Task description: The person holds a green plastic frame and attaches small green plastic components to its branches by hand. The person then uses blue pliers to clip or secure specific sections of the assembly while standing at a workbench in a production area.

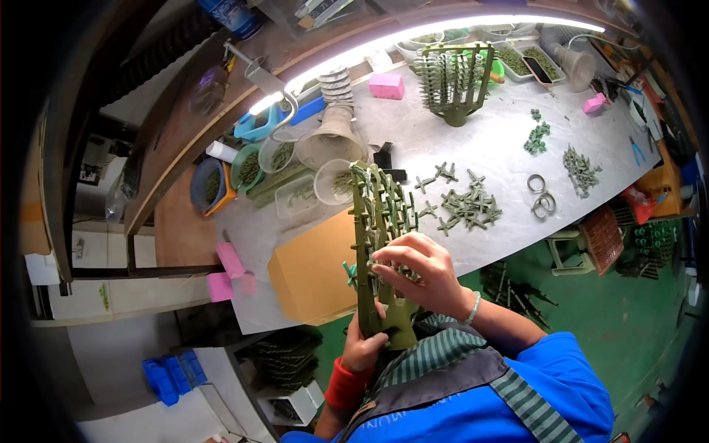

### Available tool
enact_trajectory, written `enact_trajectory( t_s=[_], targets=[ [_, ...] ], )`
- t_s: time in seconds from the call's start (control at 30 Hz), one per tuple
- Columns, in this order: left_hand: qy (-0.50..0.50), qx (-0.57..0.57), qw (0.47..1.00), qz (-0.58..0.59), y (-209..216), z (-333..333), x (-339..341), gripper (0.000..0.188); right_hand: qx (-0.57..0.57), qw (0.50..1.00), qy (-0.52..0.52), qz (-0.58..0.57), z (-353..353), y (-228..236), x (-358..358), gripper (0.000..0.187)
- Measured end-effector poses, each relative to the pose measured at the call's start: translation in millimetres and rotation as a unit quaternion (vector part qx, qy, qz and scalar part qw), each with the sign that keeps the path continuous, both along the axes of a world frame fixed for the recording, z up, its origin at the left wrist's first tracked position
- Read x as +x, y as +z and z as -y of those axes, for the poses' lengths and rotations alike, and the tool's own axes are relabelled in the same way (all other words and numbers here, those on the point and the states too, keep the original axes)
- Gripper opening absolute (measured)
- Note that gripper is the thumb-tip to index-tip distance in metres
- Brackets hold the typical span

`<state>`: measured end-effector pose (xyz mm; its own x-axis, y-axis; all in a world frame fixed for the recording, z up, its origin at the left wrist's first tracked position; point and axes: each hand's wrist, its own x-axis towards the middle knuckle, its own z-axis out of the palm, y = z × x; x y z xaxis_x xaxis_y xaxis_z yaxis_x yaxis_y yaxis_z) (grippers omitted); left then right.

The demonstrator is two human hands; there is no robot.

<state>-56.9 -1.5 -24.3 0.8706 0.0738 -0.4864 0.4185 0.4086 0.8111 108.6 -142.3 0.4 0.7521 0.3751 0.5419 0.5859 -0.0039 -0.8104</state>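
Note:
My left hand (362,345) is wrapped round the lower end of an olive-green rack (360,244), near its wide cup-like base. The rack stands nearly upright in front of me, with upright bars carrying rows of small green pieces. At the side of the rack, the thumb and fingers of my right hand (421,273) are pinched together; what lies between the fingertips is too small to make out. A brighter green piece (350,273) sticks out at the rack's left side. Beyond my right hand lies a pile of small green cross-shaped pieces (473,208) on the table.
A second green rack (456,88) stands at the back of the grey table (413,140). Green rings (544,203) and loose green pieces (581,171) lie to the right. Tubs (332,181) and a cardboard sheet (310,266) are on the left. A bright lamp (443,28) crosses above.

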Motion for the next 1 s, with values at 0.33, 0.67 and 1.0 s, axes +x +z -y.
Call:
enact_trajectory(
  t_s=[0.33,0.67,1.0],
  targets=[
    [0.009,0.034,0.999,0.027,3.7,10.6,3.1,0.04,0.0,0.999,-0.031,-0.032,12.1,1.2,-10.7,0.013],
    [0.019,0.139,0.988,0.071,0.4,26.3,4.8,0.059,-0.133,0.962,0.005,-0.24,12.4,-4.8,-31.6,0.028],
    [0.043,0.075,0.996,0.027,1.7,21.5,-0.9,0.044,-0.092,0.994,-0.019,-0.056,42.4,-15.0,-40.3,0.013]
  ],
)
